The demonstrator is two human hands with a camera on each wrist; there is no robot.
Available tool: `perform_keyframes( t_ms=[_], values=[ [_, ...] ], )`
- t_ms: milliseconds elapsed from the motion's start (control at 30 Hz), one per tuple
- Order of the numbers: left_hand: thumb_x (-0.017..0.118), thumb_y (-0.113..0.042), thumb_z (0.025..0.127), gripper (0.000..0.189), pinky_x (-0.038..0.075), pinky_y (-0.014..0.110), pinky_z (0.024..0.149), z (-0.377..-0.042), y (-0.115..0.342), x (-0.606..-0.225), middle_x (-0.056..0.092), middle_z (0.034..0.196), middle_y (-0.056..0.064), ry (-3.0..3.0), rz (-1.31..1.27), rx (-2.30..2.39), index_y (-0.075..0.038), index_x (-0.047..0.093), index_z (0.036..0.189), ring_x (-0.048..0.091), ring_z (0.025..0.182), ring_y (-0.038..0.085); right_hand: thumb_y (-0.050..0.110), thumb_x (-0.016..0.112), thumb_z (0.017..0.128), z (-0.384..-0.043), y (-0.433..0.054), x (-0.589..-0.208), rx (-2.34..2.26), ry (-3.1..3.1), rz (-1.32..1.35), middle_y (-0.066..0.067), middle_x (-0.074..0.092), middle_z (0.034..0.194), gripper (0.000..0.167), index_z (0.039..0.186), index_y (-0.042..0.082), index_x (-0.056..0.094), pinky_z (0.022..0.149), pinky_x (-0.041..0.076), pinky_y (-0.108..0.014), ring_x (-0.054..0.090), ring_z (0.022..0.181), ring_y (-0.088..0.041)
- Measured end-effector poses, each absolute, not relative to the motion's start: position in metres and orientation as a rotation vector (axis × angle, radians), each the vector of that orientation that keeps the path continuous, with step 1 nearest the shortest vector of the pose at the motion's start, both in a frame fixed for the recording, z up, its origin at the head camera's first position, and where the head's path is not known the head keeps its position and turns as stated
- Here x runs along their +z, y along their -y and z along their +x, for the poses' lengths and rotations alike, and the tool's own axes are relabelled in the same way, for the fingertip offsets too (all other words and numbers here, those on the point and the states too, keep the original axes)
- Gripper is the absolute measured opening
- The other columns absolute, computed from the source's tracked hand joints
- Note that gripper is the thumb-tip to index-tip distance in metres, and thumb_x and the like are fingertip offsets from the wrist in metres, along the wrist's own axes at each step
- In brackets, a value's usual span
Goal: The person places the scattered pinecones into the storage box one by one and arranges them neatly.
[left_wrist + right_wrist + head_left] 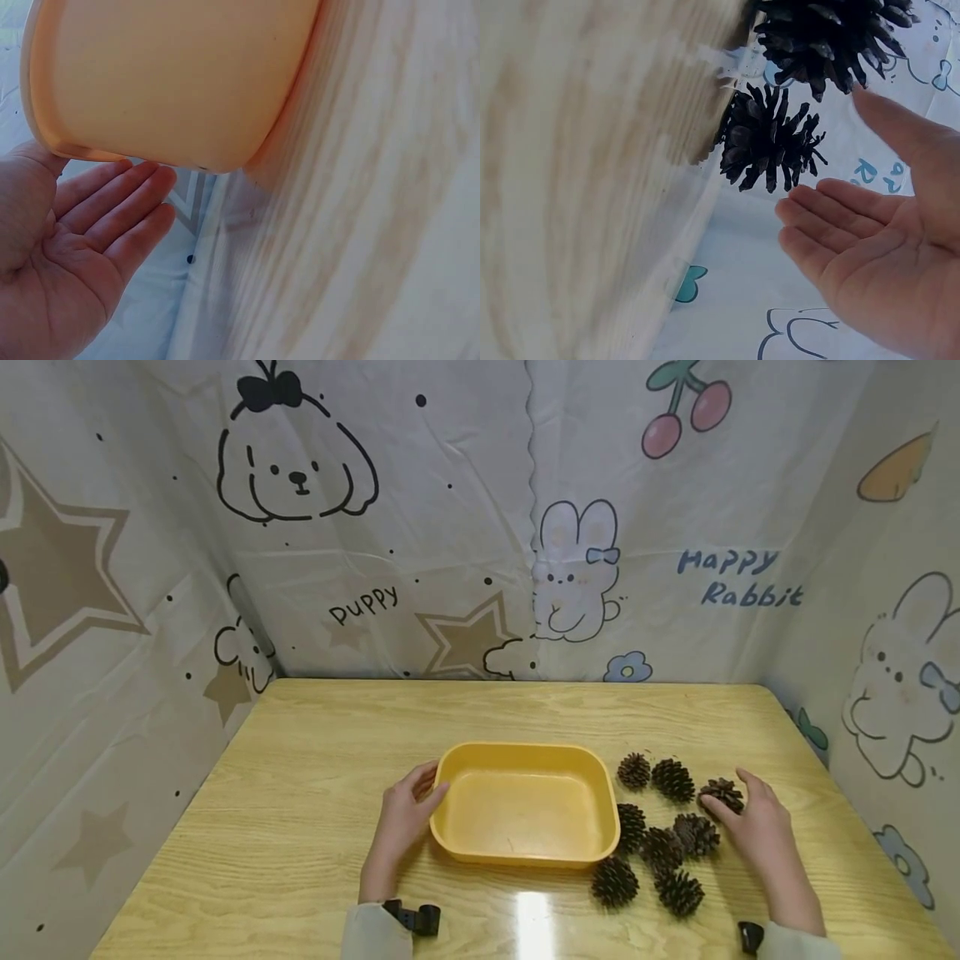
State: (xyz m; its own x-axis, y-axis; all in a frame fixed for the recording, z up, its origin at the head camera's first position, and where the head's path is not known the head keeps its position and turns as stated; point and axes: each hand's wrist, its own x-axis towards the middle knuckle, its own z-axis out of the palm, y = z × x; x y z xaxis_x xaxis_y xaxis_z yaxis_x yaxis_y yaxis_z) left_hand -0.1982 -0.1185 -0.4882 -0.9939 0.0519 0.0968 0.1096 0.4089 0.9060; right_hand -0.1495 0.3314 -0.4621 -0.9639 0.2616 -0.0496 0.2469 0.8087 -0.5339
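My left hand (405, 814) is at the left end of a yellow rectangular plastic tub (437, 843). Its thumb lies at the rim. In the left wrist view the fingers (124, 210) are fairly straight, their tips close against the tub's outer wall. At the far right, my right hand (765, 831) is spread around a brown pine cone (723, 792), thumb on its left and fingers on its right. The right wrist view shows the palm open, with that pine cone (769, 142) just beyond the fingertips and another pine cone (825, 37) near the thumb tip.
Several more pine cones (678, 893) lie between the tub and my right hand, some against the tub's right side. The wooden table (300, 760) carries everything. Printed cloth (450, 527) hangs behind it and along both sides.
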Motion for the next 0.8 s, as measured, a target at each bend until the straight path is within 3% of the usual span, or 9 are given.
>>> perform_keyframes(
  t_ms=[433,800],
  values=[
    [0.067,-0.016,0.093,0.045,0.052,0.041,0.107,-0.204,0.118,-0.488,0.06,0.135,0.021,2.548,-0.187,-1.707,-0.001,0.057,0.134,0.059,0.125,0.036,0.029,0.06,0.098,-0.157,-0.343,-0.462,0.859,3.041,-0.385,-0.045,0.029,0.141,0.078,0.145,-0.019,0.02,0.1,0.039,-0.072,0.033,0.124,-0.061],
    [0.067,-0.015,0.094,0.044,0.053,0.04,0.106,-0.199,0.12,-0.489,0.061,0.133,0.022,2.554,-0.166,-1.714,0.001,0.057,0.134,0.059,0.124,0.036,0.028,0.059,0.099,-0.159,-0.345,-0.467,0.842,3.086,-0.437,-0.046,0.035,0.137,0.072,0.141,-0.02,0.027,0.094,0.045,-0.068,0.04,0.12,-0.061]
  ],
)
